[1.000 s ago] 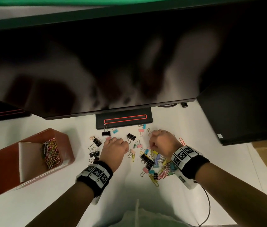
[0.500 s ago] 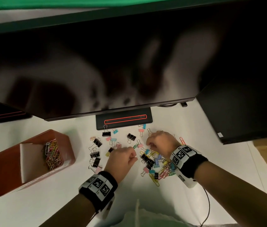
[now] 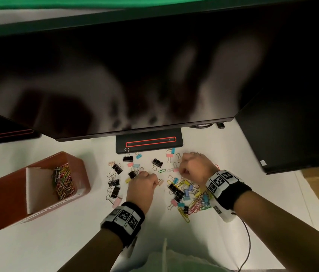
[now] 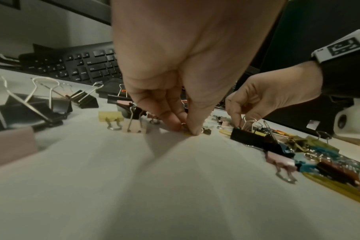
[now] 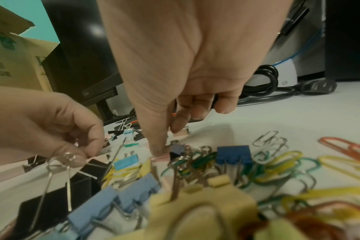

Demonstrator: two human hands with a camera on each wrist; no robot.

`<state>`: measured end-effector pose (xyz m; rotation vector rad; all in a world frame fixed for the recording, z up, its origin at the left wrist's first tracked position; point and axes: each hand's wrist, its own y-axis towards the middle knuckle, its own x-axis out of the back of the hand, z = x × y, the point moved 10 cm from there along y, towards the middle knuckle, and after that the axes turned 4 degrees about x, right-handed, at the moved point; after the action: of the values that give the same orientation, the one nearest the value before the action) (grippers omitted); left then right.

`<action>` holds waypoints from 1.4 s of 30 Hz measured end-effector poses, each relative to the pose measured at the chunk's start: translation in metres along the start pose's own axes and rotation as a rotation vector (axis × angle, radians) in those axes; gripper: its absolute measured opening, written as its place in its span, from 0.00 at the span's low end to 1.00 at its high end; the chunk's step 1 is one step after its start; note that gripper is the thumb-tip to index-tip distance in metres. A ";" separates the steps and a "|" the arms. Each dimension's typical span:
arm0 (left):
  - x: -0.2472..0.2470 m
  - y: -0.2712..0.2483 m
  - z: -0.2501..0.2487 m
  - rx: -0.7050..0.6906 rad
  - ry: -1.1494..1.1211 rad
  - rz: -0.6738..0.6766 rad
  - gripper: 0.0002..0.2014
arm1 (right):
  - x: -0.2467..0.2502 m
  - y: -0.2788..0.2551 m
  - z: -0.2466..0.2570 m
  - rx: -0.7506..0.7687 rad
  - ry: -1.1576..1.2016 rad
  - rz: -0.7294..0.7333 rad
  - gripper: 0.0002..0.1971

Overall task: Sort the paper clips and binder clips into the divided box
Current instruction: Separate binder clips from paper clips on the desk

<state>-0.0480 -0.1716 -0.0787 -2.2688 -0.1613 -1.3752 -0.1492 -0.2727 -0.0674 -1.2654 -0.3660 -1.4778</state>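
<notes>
White tabletop [image 3: 37, 252] runs under a big dark monitor [image 3: 135, 75], whose stand foot [image 3: 148, 143] sits at the back edge. Far to my left stands the red divided box [image 3: 9, 203]; a pale divider splits it, and the compartment on its right side holds a heap of colored paper clips [image 3: 64, 183], while I cannot make out anything in the other one. Next over, black binder clips [image 3: 115, 181] lie scattered among pink, blue and yellow ones, touching nothing of mine.

My left hand [image 3: 142, 188] is down at the tabletop between that scatter and the main pile, its fingers [image 4: 175, 118] curled with thumb and forefinger tips pressed together on a small clip [image 3: 160, 182], pinching it at the surface; it is too small for me to tell what kind. A green paper clip [image 3: 161, 171] lies just beyond it.

My right hand [image 3: 194, 168] is curled at the far edge of the mixed pile [image 3: 192, 197], thumb tip [image 5: 158, 150] pressed down on a pink binder clip [image 5: 160, 158] and forefinger bent close above; I cannot tell whether the clip is truly gripped. Yellow, green and orange paper clips tangle with blue and yellow binder clips toward my right wrist.
</notes>
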 end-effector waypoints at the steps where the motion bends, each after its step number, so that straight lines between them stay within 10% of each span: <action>1: -0.001 0.000 0.001 -0.007 0.002 0.000 0.05 | 0.001 -0.002 0.000 0.015 0.049 -0.017 0.09; 42: 0.006 0.042 -0.039 -0.088 -0.224 0.072 0.11 | -0.028 -0.014 -0.004 -0.015 0.095 0.122 0.09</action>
<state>-0.0625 -0.2274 -0.0732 -2.4741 -0.0931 -1.1096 -0.1684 -0.2560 -0.0870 -1.2035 -0.2112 -1.4331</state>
